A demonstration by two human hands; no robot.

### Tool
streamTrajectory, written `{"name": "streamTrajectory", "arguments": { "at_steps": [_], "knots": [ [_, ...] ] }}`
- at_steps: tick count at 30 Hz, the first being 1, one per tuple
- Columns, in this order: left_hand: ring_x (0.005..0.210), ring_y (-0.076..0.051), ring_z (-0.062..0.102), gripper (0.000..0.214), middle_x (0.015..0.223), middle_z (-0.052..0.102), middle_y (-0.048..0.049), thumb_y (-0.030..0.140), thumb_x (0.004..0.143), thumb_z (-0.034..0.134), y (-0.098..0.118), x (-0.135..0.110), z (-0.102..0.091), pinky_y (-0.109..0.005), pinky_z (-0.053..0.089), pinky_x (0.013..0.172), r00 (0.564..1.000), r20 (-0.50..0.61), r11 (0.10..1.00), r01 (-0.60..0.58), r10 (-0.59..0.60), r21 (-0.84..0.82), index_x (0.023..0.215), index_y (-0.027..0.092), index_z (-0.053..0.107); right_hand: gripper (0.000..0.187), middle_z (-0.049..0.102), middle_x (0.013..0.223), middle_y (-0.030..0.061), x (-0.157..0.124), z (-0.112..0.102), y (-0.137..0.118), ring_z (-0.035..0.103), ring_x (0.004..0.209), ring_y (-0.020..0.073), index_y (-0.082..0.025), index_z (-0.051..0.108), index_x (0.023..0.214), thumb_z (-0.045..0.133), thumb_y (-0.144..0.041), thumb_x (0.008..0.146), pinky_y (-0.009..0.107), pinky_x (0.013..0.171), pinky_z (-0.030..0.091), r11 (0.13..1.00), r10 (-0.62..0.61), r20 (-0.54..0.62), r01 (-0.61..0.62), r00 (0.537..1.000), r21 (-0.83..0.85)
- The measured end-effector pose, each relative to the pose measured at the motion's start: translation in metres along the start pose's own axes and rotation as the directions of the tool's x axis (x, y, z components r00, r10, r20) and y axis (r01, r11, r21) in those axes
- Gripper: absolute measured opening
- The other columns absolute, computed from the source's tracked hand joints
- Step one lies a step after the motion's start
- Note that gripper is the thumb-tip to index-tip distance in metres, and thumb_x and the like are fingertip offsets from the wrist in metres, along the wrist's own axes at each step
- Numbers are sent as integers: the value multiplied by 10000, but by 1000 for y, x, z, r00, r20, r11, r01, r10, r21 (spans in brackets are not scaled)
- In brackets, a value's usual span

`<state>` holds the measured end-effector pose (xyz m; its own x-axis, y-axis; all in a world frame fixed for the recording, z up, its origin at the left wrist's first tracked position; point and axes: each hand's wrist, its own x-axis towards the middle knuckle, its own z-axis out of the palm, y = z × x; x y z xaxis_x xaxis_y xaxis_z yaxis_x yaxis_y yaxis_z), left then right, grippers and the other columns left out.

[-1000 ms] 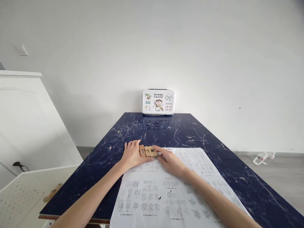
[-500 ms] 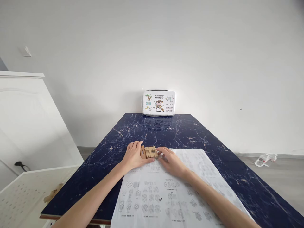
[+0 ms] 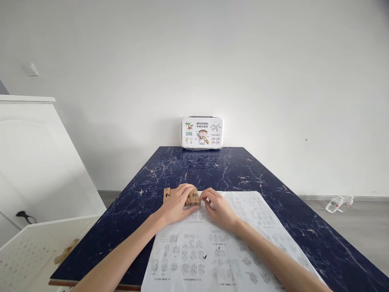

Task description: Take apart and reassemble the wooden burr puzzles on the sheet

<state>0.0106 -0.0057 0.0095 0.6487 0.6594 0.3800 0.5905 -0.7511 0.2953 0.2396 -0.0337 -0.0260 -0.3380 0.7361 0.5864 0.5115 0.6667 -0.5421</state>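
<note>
A row of small light-brown wooden puzzle blocks lies at the far edge of the printed paper sheet. My left hand reaches over the row, thumb along the near side and fingers across the top and far side, gripping it. A flat wooden piece with a notch sticks out to the left from behind this hand. At the row's right end, my right hand has its fingers curled in and its fingertips close together. Whatever may be between those fingertips is hidden.
The dark blue marbled table carries a white cartoon-printed case at its far edge, by the wall. Left of the table are a white perforated bin and a white cabinet. Clear plastic bottles lie on the floor at right.
My left hand has shifted right over the blocks, covering more of them, and the notched piece now shows on its left. My right fingers have curled in and drawn slightly off the row.
</note>
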Motion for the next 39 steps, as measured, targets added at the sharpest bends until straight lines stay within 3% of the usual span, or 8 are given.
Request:
{"name": "streamTrajectory", "arguments": {
  "at_steps": [4,8,21,39],
  "knots": [
    [1329,-281,560,402,1415,595,-75,433,1009,601,9,-1,-2,-448,493,1087,997,55,998,-45,48,-49,1380,306,517,387,670,1028,50,-2,-3,-15,641,825,182,-242,576,1225,440,-49,918,303,727,504,1000,-6,28,6,1000,-22],
    [1343,-263,555,357,1393,628,-48,321,1002,602,8,-2,-2,-442,481,1106,995,56,995,-73,77,-72,1356,318,550,485,699,1128,44,-2,-4,-28,632,717,146,-276,523,1348,426,-51,929,276,652,461,999,-33,111,36,993,-22],
    [1246,-258,613,252,1271,691,-42,288,974,611,13,-1,-7,-435,498,1072,990,81,990,-109,116,-85,1226,285,618,378,722,1008,34,-3,-2,-22,631,725,157,-258,590,1207,445,-64,917,267,641,452,996,-54,112,61,992,-58],
    [1219,-264,627,264,1263,695,-45,274,964,599,17,1,-10,-436,505,1058,988,93,991,-114,120,-70,1229,284,605,298,714,973,25,-3,-1,-21,612,679,145,-250,604,1110,465,-73,914,255,607,422,993,-76,99,84,992,-83]
  ]
}}
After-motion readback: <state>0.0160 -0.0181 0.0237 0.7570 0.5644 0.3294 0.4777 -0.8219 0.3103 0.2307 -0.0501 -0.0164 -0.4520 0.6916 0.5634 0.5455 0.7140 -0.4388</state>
